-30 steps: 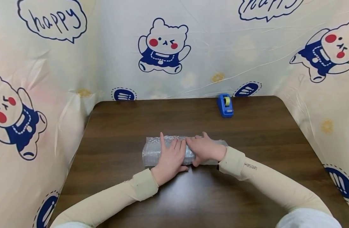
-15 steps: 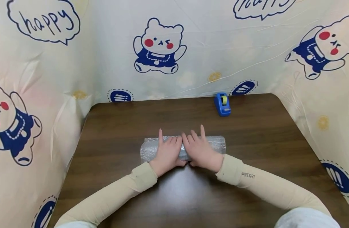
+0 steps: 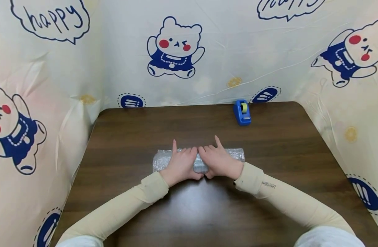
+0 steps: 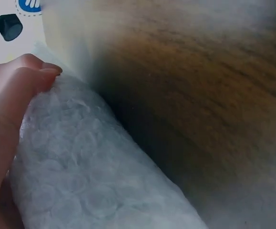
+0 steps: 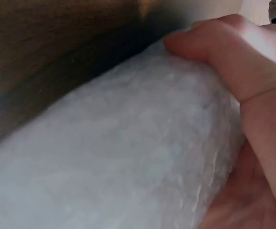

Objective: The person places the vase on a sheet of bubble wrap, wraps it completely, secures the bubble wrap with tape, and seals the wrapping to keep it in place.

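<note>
A bundle of clear bubble wrap (image 3: 200,167) lies crosswise on the dark wooden table, rolled into a long shape. My left hand (image 3: 181,165) grips it just left of the middle, thumb on the near side, fingers bent over the top, one finger sticking up. Right beside it, my right hand (image 3: 219,162) holds the roll in much the same way, also with a finger raised. Round bubbles show on the plastic (image 4: 90,167) in the left wrist view. From the right wrist, the wrap (image 5: 118,143) fills the curve of thumb and fingers. Whatever the roll may contain is hidden.
A blue tape dispenser (image 3: 242,115) with yellowish tape stands near the table's back edge, right of centre. Printed cloth (image 3: 124,51) hangs around the back and both sides of the table (image 3: 139,127).
My right hand has shifted its hold, with its fingers now lying over the roll's top and its thumb in front. The roll looks narrower from front to back. The left hand stays nearly in place.
</note>
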Demonstrator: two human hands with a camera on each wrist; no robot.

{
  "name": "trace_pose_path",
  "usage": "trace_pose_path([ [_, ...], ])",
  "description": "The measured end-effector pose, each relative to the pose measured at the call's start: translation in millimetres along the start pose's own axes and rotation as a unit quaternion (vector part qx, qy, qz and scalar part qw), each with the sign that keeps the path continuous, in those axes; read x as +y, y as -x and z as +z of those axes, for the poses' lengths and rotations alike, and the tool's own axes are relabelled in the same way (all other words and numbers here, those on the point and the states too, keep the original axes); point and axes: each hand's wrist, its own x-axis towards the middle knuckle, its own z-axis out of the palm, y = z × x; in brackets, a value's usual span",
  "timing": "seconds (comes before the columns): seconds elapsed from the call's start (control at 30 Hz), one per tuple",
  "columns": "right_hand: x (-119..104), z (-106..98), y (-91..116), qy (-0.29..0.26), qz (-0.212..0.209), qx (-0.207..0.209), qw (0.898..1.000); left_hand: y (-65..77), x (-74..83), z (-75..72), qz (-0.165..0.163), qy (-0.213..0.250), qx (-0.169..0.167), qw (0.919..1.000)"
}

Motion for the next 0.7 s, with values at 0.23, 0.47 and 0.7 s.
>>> trace_pose_path([
  [0.23, -1, -4, 4, -0.068, -0.010, -0.054, 0.996, 7.8, 3.1, -2.4, 0.007, 0.017, -0.040, 0.9990],
  [0.47, 5, -9, -4, -0.109, 0.012, -0.123, 0.986, 21.4, 10.6, -0.6, 0.019, -0.068, 0.023, 0.9972],
  [0.7, 13, -14, -12, -0.132, 0.026, -0.162, 0.978, 25.8, 12.9, 6.0, 0.029, -0.145, 0.049, 0.9878],
])
